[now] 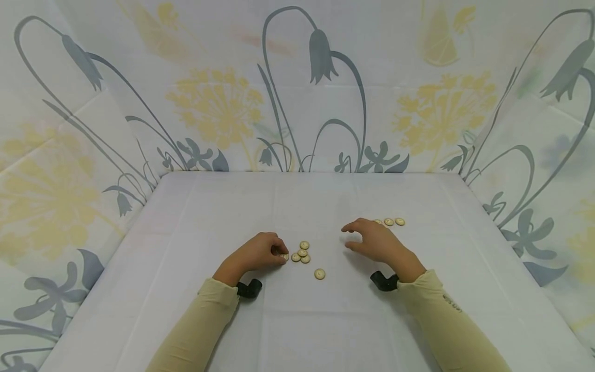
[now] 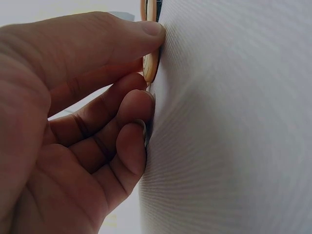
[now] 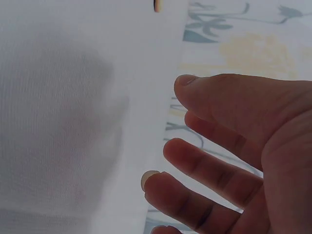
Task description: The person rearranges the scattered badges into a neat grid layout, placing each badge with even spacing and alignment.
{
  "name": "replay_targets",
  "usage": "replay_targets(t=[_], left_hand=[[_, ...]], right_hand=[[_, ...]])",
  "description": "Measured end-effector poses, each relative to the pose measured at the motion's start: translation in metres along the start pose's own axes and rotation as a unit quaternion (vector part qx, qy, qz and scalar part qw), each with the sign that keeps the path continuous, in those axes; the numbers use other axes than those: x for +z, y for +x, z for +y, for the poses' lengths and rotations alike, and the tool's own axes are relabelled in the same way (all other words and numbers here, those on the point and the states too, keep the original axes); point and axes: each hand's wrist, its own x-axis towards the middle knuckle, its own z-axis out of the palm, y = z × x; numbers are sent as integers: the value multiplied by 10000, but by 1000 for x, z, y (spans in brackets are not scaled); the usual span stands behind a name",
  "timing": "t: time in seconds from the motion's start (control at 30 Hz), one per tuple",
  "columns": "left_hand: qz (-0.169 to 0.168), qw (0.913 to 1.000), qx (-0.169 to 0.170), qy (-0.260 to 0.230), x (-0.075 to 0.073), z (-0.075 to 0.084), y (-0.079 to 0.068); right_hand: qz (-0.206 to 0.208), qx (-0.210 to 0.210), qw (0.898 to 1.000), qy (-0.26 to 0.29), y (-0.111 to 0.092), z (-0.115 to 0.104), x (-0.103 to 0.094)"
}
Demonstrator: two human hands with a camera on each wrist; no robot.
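Observation:
My left hand (image 1: 260,253) is down at the table, with thumb and fingertips at a cream-coloured round button (image 1: 285,256). In the left wrist view the thumb and forefinger pinch this button (image 2: 150,68) by the cloth; the other fingers are curled. Right beside it lies a small cluster of like buttons (image 1: 302,252), one resting on top of others. A single button (image 1: 319,274) lies apart, nearer me. My right hand (image 1: 374,242) hovers over the cloth with fingers loosely bent and thumb apart, holding nothing.
Past the right hand stands a short row of buttons (image 1: 389,221), one partly hidden by the hand. White cloth covers the table (image 1: 325,330). A flower-patterned curtain (image 1: 297,119) encloses the back and both sides. A black wrist mount (image 1: 385,281) sits at each cuff.

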Motion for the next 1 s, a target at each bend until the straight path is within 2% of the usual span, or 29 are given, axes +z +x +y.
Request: replay_targets(t=[1.0], left_hand=[[-39,10000,-55,-16,-1,2,0]], right_hand=[[-248,-461,9982,-282,-5,-31,17]])
